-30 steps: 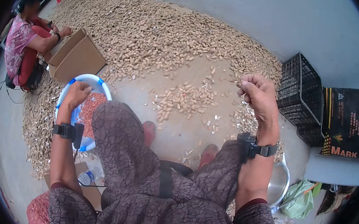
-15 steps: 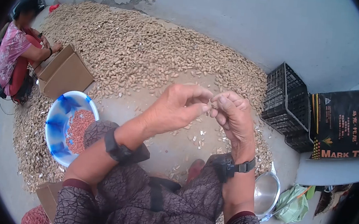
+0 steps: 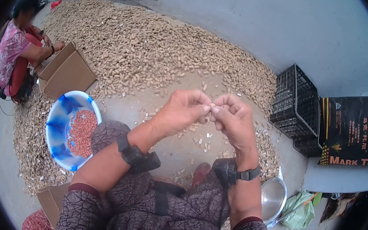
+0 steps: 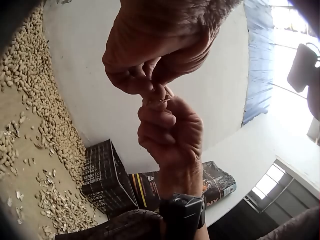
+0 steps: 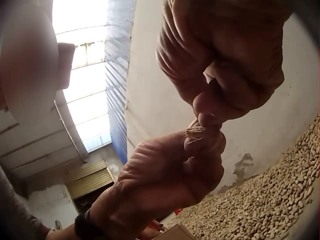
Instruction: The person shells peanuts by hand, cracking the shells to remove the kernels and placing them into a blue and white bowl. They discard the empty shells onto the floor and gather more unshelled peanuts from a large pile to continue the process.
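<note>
Both hands meet in front of the body, fingertip to fingertip, over the floor. Between them is a small peanut (image 5: 195,131), mostly hidden by the fingers, with a strip of pale shell showing in the right wrist view. My left hand (image 3: 183,111) pinches it from one side with thumb and curled fingers. From the other side my right hand (image 3: 235,120) pinches it too, thumb on top. Left of the knee stands a blue-and-white basin (image 3: 56,136) holding reddish shelled peanuts (image 3: 82,132).
A wide heap of unshelled peanuts (image 3: 146,49) runs along the wall. Another person (image 3: 15,54) crouches by a cardboard box (image 3: 70,75) at left. To the right are black crates (image 3: 296,101), a printed black sack (image 3: 355,131), a metal bowl (image 3: 273,197) and a green bag (image 3: 301,210).
My left hand has come from the basin across to my right hand, which moved left and lower. The fingertips have since closed together on the peanut.
</note>
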`<state>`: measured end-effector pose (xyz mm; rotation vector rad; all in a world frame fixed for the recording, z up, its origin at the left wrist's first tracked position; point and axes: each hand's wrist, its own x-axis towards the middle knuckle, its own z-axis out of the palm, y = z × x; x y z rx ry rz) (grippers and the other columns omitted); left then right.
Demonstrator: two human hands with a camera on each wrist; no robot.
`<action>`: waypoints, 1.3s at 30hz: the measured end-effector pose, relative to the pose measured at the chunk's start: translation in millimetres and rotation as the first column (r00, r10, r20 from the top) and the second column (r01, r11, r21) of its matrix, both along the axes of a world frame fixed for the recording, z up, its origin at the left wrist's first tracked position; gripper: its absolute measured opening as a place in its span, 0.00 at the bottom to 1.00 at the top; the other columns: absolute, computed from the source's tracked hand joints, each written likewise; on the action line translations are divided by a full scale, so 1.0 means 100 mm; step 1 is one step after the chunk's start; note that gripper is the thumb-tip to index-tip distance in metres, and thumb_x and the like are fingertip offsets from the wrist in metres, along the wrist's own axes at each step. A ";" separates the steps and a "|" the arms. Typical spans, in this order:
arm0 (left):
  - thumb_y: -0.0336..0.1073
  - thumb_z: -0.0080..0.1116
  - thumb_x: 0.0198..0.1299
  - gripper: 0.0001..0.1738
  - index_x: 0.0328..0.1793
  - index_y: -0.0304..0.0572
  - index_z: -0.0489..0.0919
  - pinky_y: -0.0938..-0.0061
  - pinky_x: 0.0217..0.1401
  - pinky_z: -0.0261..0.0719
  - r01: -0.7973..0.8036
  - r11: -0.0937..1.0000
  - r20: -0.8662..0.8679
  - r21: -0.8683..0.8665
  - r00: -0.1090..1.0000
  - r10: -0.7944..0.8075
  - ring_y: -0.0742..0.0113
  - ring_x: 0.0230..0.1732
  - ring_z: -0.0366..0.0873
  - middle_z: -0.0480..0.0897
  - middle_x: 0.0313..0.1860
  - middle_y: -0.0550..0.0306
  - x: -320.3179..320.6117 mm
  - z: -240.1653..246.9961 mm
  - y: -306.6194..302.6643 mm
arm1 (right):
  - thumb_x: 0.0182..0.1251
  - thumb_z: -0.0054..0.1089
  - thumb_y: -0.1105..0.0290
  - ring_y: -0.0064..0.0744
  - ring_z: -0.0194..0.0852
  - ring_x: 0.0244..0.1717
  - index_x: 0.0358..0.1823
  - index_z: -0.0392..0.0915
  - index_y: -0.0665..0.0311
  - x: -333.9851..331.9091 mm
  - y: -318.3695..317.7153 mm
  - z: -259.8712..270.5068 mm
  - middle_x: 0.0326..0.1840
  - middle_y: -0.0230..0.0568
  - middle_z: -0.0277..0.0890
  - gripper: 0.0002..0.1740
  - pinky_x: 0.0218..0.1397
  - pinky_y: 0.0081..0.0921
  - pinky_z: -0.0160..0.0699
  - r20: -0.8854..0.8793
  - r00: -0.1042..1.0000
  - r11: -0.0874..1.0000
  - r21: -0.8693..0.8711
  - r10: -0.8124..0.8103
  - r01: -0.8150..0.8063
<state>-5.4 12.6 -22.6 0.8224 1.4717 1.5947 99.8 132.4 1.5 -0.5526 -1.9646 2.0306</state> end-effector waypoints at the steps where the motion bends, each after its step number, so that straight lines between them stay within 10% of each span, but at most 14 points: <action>1: 0.31 0.50 0.58 0.07 0.39 0.34 0.75 0.84 0.32 0.71 0.003 1.000 -0.021 -0.030 1.000 -0.004 0.79 0.27 0.71 0.76 0.28 0.61 0.01 0.00 0.00 | 0.57 0.52 0.75 0.13 0.64 0.16 0.30 0.71 0.69 0.01 0.00 -0.01 0.19 0.32 0.72 0.04 0.16 0.11 0.62 0.011 1.000 0.999 0.046 -0.005 0.004; 11: 0.36 0.49 0.60 0.10 0.39 0.36 0.72 0.84 0.28 0.66 0.043 0.998 0.110 0.039 0.993 -0.047 0.80 0.25 0.67 0.72 0.26 0.65 0.06 -0.15 0.06 | 0.51 0.49 0.78 0.20 0.66 0.14 0.26 0.71 0.71 0.01 -0.05 -0.17 0.15 0.36 0.70 0.03 0.16 0.18 0.61 -0.017 0.996 0.926 0.366 -0.089 0.089; 17: 0.38 0.49 0.61 0.11 0.38 0.36 0.72 0.86 0.25 0.66 0.108 0.994 0.124 -0.013 0.987 -0.106 0.82 0.23 0.66 0.71 0.24 0.66 0.05 -0.17 0.05 | 0.47 0.48 0.78 0.36 0.67 0.13 0.23 0.71 0.70 -0.02 -0.09 -0.25 0.14 0.51 0.68 0.03 0.17 0.27 0.64 -0.218 0.974 0.634 0.744 -0.065 0.209; 25: 0.36 0.49 0.61 0.09 0.40 0.39 0.74 0.88 0.26 0.70 0.122 0.984 0.412 0.129 0.896 -0.165 0.84 0.23 0.68 0.74 0.27 0.66 0.08 -0.16 0.03 | 0.49 0.43 0.80 0.19 0.65 0.14 0.24 0.73 0.72 0.02 -0.05 -0.20 0.13 0.36 0.69 0.07 0.17 0.19 0.64 -0.074 0.980 0.911 0.363 -0.183 0.197; 33: 0.36 0.49 0.61 0.09 0.42 0.41 0.74 0.90 0.27 0.69 0.054 0.973 0.540 0.225 0.824 -0.171 0.84 0.25 0.69 0.76 0.31 0.66 0.02 -0.20 -0.02 | 0.52 0.43 0.79 0.14 0.60 0.12 0.31 0.75 0.70 0.07 0.10 -0.08 0.15 0.32 0.70 0.10 0.14 0.12 0.57 -0.016 0.960 0.916 0.295 -0.281 0.273; 39: 0.35 0.50 0.60 0.10 0.44 0.40 0.76 0.90 0.26 0.67 -0.085 0.982 0.477 0.169 0.879 -0.006 0.85 0.25 0.69 0.77 0.31 0.65 0.06 -0.12 -0.02 | 0.58 0.48 0.72 0.12 0.61 0.12 0.30 0.72 0.67 0.06 -0.03 -0.03 0.18 0.32 0.70 0.06 0.09 0.08 0.52 0.043 0.996 0.986 -0.144 -0.077 0.082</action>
